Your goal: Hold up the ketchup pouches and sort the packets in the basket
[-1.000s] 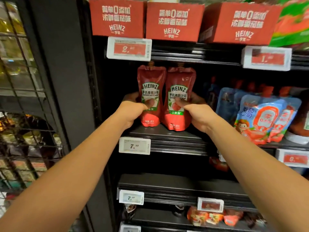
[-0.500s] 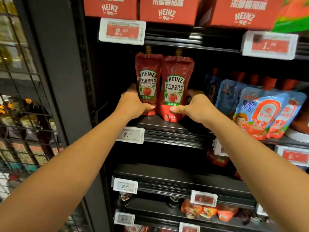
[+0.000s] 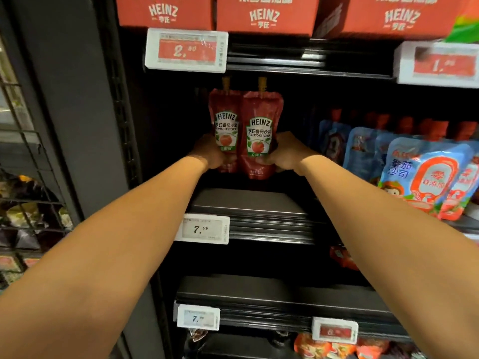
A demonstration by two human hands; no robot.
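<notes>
Toward the left end of the dark metal shelf, just right of the black upright post and above the white 7.99 price tag, grips with the left hand the lower outer edge of a red spouted Heinz ketchup pouch, fingers curled behind it and mostly hidden. Presses that pouch against a second red Heinz ketchup pouch just beside it, slightly overlapping in front, both upright with spouts up. Clasps the second one low on its outer edge with the right hand, fingers wrapped round the back, thumb at the front. Cannot tell whether the pouch bottoms rest on the shelf or hang just above it. Judged from this: best to squeeze gently, since soft pouches probably buckle; hold low and level so neither tips; move both together, labels facing outward, spouts clear of the shelf overhead carrying red Heinz cartons. Mind the row of blue spouted sauce pouches farther right, near the right forearm and easy to knock.
</notes>
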